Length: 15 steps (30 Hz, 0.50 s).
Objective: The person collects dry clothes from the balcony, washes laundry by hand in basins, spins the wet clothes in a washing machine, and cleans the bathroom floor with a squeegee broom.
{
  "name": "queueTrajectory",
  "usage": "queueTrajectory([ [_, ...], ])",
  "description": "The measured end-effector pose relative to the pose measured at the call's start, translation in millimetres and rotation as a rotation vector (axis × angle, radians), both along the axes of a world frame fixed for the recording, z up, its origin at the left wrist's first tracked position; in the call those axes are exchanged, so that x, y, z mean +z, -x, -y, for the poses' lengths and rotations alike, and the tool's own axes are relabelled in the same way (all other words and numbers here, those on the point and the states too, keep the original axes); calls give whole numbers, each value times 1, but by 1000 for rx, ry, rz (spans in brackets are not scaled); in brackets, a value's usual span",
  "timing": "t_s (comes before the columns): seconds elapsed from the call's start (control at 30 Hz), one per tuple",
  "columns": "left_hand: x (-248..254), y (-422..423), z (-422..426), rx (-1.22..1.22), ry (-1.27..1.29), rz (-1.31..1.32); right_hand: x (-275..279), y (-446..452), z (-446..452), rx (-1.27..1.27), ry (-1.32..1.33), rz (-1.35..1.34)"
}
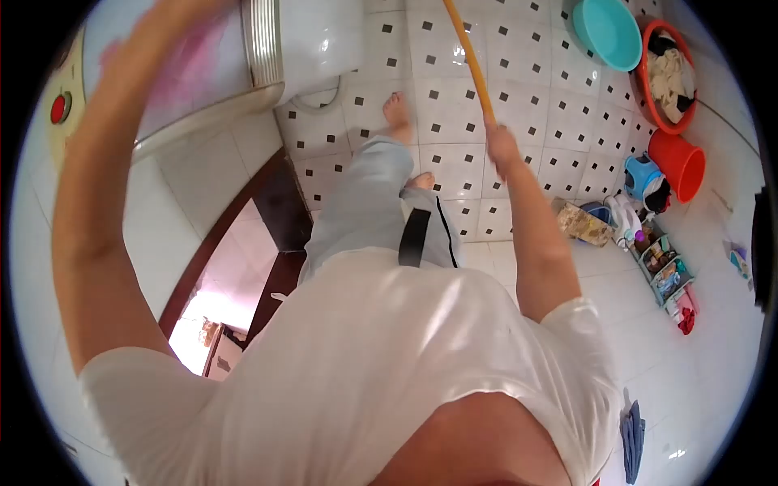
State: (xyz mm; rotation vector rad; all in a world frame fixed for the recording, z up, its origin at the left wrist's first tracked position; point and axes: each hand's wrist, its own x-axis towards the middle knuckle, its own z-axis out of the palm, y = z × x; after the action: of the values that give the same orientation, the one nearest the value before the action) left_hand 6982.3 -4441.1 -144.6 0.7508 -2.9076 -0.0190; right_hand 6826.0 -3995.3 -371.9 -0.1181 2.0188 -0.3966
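Observation:
My right hand (504, 151) is wrapped around the lower part of a yellow pole (468, 58), which runs up out of the top edge, so its far end is hidden. My left forearm (101, 170) stretches up the left side over a white machine (320, 44), and the hand itself is cut off by the top edge. Something pink (190, 65) shows on the machine's top, beneath that arm. My bare feet (397, 116) stand on the tiled floor (454, 150).
At the upper right are a turquoise basin (608, 32), a red basin (669, 77) with clothes, and a red bucket (679, 166). A small rack (660, 263) with bottles stands below them. At the left, a dark-framed doorway (219, 243) opens. A red knob (60, 108) sits far left.

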Motion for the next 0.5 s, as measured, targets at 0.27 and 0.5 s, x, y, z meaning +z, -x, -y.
queueTrajectory([
  [0.27,26,-106,-117,-137,91,408,84,-129,-305,-67,-293,259],
  [0.5,-4,-110,-96,-432,113,265,99,-151,-305,268,-196,-83],
])
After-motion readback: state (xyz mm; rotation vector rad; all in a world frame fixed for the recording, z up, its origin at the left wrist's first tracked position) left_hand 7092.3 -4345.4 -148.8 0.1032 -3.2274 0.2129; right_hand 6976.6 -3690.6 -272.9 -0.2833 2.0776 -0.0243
